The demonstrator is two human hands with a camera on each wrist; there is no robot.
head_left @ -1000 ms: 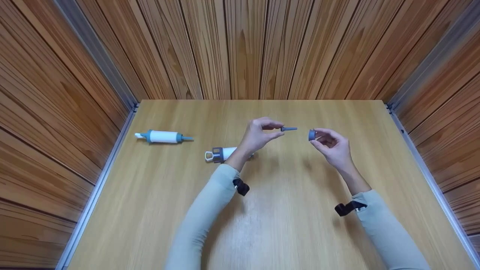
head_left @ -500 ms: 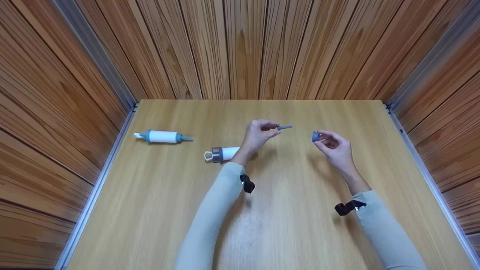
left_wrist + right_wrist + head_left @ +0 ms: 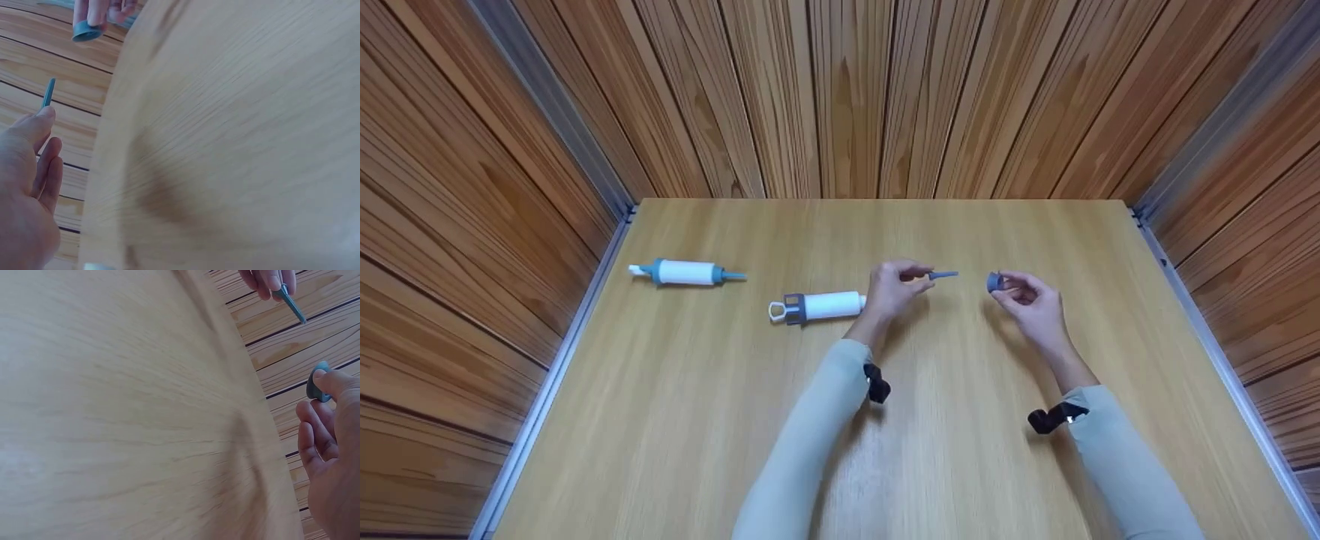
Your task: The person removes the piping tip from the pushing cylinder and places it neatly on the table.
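Note:
A thin blue-grey tapered nozzle (image 3: pixel 945 274) is pinched at its wider end by my left hand (image 3: pixel 894 289), its narrow tip pointing right. My right hand (image 3: pixel 1036 306) pinches a short blue-grey ring-shaped cap (image 3: pixel 994 282) between thumb and fingers. A gap separates nozzle and cap. In the left wrist view the cap (image 3: pixel 87 31) shows a hollow, flared rim; the right wrist view has the nozzle (image 3: pixel 291 305) slanting toward the cap's side. Left of my left hand lies a white tube (image 3: pixel 832 305) with a dark slotted collar (image 3: pixel 794 309) and a pale loop handle (image 3: pixel 777 311).
Farther left on the wooden table (image 3: pixel 690 390) lies a similar white tube (image 3: pixel 686 273) with teal ends, a nozzle fitted at its right. Wood-plank walls (image 3: pixel 847 97) and metal rails (image 3: pixel 577 337) bound the table at the back and sides.
My left hand has shifted right and nearer with the nozzle, uncovering most of the white tube. My right hand has come slightly nearer and right, and the cap has tilted.

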